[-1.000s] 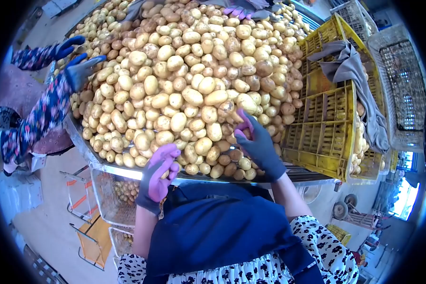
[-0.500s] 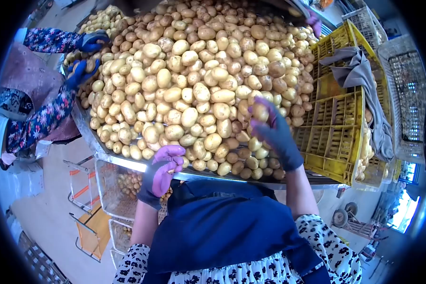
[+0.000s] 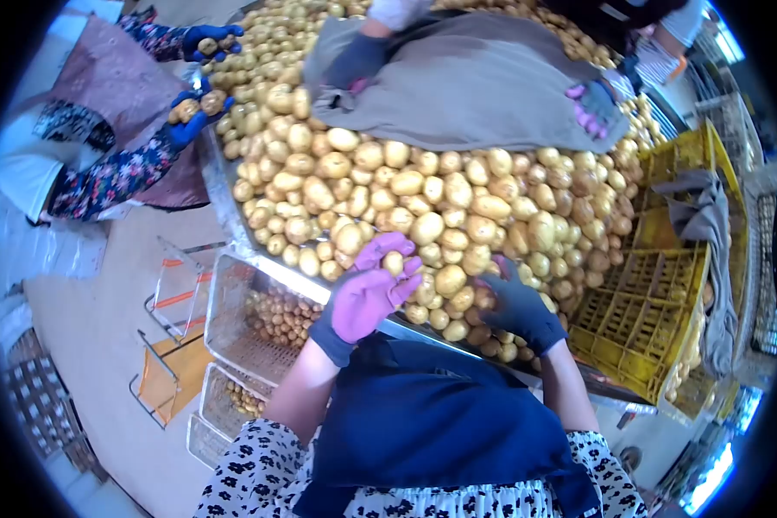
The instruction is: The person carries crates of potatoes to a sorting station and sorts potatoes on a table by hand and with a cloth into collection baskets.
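My left hand [image 3: 363, 298], in a pink and grey glove, is turned palm up above the near edge of the potato pile [image 3: 406, 181]. A small potato [image 3: 393, 262] rests in its curled fingers. To the right, my right hand [image 3: 524, 309], in a dark grey glove, reaches down among the potatoes at the front edge. Its thumb and fingers are around a brownish potato [image 3: 485, 299]; the grip is partly hidden. Across the far side of the pile lies a grey cloth [image 3: 466, 82], with another person's gloved hands [image 3: 597, 108] on it.
A yellow crate [image 3: 643, 298] with a grey rag [image 3: 704, 216] stands at the right. Below the metal table edge [image 3: 276, 276] are white baskets [image 3: 224, 324] holding small potatoes. At left, a person in blue gloves [image 3: 190, 125] holds several potatoes. An orange folding chair [image 3: 173, 375] stands on the floor.
The view has shifted. My left hand has turned palm up and shows a small potato. My right hand has come down to the front edge. The grey cloth now covers the far potatoes.
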Tool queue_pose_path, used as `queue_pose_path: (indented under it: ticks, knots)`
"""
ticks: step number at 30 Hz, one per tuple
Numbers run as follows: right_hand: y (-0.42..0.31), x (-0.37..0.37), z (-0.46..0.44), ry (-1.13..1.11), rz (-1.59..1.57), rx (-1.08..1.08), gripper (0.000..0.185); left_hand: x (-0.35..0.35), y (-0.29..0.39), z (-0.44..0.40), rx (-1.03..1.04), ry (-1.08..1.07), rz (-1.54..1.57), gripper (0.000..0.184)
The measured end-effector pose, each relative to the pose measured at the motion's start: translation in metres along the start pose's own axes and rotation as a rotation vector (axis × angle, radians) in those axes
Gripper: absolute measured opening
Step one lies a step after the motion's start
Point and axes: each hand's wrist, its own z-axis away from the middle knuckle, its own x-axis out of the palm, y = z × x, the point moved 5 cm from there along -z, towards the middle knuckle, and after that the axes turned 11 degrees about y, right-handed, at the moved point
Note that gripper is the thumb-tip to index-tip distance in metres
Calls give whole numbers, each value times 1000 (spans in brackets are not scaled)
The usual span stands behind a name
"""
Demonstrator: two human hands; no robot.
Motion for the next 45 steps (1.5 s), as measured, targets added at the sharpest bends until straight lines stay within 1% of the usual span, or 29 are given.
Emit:
queue_pose_path:
  ticks: [4, 5, 8, 9, 10, 11, 13, 14, 15, 17, 18, 19, 21, 22, 23, 27, 29, 31, 32, 33, 35, 36, 37, 38, 40, 41, 42, 43, 45]
  knots:
    - [8, 4, -4, 17, -118, -19, 55, -20, 5, 10, 87, 73, -252, 41]
    - [2, 1, -2, 6, -170, 106, 54, -22, 7, 16, 106, 89, -250, 40]
    - [7, 0, 6, 155, -196, -92, 55, -34, 9, 29, 94, 168, -157, 37]
    - [13, -2, 10, 168, -531, 71, 56, -35, 14, 41, 59, 277, -87, 33]
    - [-5, -12, 18, 215, -856, 357, 52, -45, 22, 48, 153, 280, -39, 30]
    - [-23, -24, 18, 212, -1069, 323, 54, -57, 32, 55, 241, 273, 0, 26]
    - [-13, -30, 17, 372, -1097, 118, 53, -91, 87, 84, 644, 256, 191, 12]
    - [-10, -30, 15, 481, -1043, 33, 53, -115, 119, 109, 894, 348, 330, 25]
    - [-10, -33, 16, 591, -983, -46, 52, -145, 147, 133, 992, 157, 513, 31]
    - [-36, -38, 1, 279, -1516, 177, 53, -145, 175, 174, 964, 594, 575, 37]
    - [-46, -35, -9, 156, -1837, 317, 54, -156, 184, 182, 945, 290, 422, 38]
    - [-56, -30, -21, 24, -1971, 276, 55, -161, 183, 174, 887, -26, 282, 40]
    - [-65, -17, -44, -217, -2146, 209, 57, -123, 162, 142, 823, 205, 336, 38]
    - [-85, -17, -52, -243, -2184, 246, 58, -99, 142, 123, 720, 203, 330, 35]
    - [-104, -18, -58, -268, -2222, 286, 60, -82, 119, 95, 527, 18, 408, 35]
    - [-138, -19, -72, -289, -2115, 222, 59, -24, 31, 36, 146, 129, 301, 37]
    - [-143, -16, -70, -280, -2088, 213, 59, 2, 7, 25, 89, 109, 229, 42]
    - [-131, -14, -70, 136, -1617, 121, 58, 13, -1, 20, 42, 46, 255, 44]
    - [-139, -19, -62, 4, -1550, 96, 53, 20, -4, 19, -11, -18, 272, 47]
    - [-136, -16, -59, -17, -1554, 97, 53, 23, -6, 17, 3, -5, 276, 47]
    - [-156, -23, -48, 498, -152, -634, 56, 33, -3, 19, 114, -189, 133, 53]
    - [-169, -17, -41, 407, 10, -744, 63, 34, 1, 31, 413, -224, -190, 56]
    - [-177, -12, -36, 397, -14, -761, 63, 33, 5, 45, 727, -177, -490, 59]
    - [-182, -1, -32, 313, 58, -765, 63, -2, -9, 22, 402, -70, -84, 55]
    - [-193, 7, -29, 183, 99, -780, 62, -16, -17, 28, -6, -11, 410, 53]
    - [-195, 10, -30, 183, 86, -787, 62, -17, -10, 42, 3, -1, 405, 53]
    - [-196, 13, -29, 128, -74, -792, 61, -18, 1, 58, 211, -38, 109, 54]
    - [-196, 15, -27, 69, -234, -790, 60, -21, 6, 67, 343, -34, -23, 53]
    - [-188, 18, -28, 107, -261, -770, 60, -41, 13, 84, 600, 63, -127, 50]
